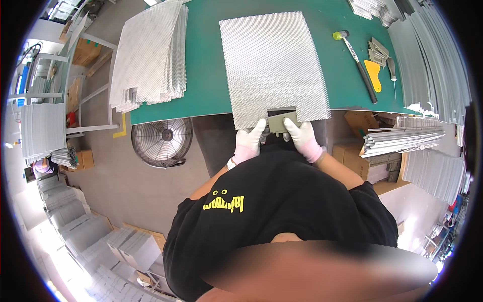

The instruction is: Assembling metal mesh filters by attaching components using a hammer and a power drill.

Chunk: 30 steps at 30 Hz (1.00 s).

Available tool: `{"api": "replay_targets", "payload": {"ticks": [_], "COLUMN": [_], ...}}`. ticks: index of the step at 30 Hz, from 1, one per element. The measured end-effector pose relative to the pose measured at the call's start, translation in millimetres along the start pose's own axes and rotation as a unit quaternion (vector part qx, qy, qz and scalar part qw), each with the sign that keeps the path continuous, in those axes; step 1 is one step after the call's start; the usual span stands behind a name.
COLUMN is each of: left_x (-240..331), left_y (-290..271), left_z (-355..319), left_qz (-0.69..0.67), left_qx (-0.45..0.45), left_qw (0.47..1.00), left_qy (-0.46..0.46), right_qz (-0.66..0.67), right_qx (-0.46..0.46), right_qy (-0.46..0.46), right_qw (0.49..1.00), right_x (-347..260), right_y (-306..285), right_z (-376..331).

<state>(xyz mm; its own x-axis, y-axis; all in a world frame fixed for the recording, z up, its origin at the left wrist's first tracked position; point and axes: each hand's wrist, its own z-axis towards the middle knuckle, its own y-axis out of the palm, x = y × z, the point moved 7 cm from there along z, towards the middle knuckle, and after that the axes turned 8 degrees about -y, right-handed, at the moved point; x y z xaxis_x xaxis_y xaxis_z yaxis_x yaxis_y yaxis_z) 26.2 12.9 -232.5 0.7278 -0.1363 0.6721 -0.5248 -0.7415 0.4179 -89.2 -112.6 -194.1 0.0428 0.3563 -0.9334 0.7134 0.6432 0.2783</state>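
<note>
A silver metal mesh sheet (274, 60) lies on the green table (204, 60), its near edge reaching past the table's front. A rectangular notch is cut in that near edge. At the notch sits a small grey-green plate (282, 123) with little tabs on its near side. My left hand (249, 139), in a white glove with pink cuff, is closed at the sheet's near edge, left of the plate. My right hand (305, 139), gloved alike, pinches the plate with the thumb on its upper face. The fingers underneath are mostly hidden.
Stacked mesh sheets (151, 55) stand at the table's left. At its right lie a hammer (359, 68), a yellow scraper (373, 75), a screwdriver (392, 69) and grey plates (378, 52). Panels (427, 60) line the right edge. A floor fan (162, 142) stands left of me.
</note>
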Motion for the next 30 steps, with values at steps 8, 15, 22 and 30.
{"api": "replay_targets", "payload": {"ticks": [8,15,22,30], "left_x": [1,-5,3,-8], "left_y": [-1,11,20,23], "left_z": [-1,0,0,3], "left_qz": [-0.021,0.042,0.131,-0.005], "left_qx": [0.008,-0.047,-0.06,-0.153], "left_qw": [1.0,0.998,0.989,0.987], "left_qy": [0.002,-0.005,-0.02,-0.057], "right_qz": [-0.054,-0.018,-0.035,-0.042], "right_qx": [-0.011,-0.031,0.112,0.116], "right_qy": [0.014,0.026,-0.035,-0.014], "right_qw": [0.998,0.999,0.993,0.992], "right_x": [-2,11,5,-11], "right_y": [-2,3,-33,-26], "right_z": [-3,-2,-6,-9]}}
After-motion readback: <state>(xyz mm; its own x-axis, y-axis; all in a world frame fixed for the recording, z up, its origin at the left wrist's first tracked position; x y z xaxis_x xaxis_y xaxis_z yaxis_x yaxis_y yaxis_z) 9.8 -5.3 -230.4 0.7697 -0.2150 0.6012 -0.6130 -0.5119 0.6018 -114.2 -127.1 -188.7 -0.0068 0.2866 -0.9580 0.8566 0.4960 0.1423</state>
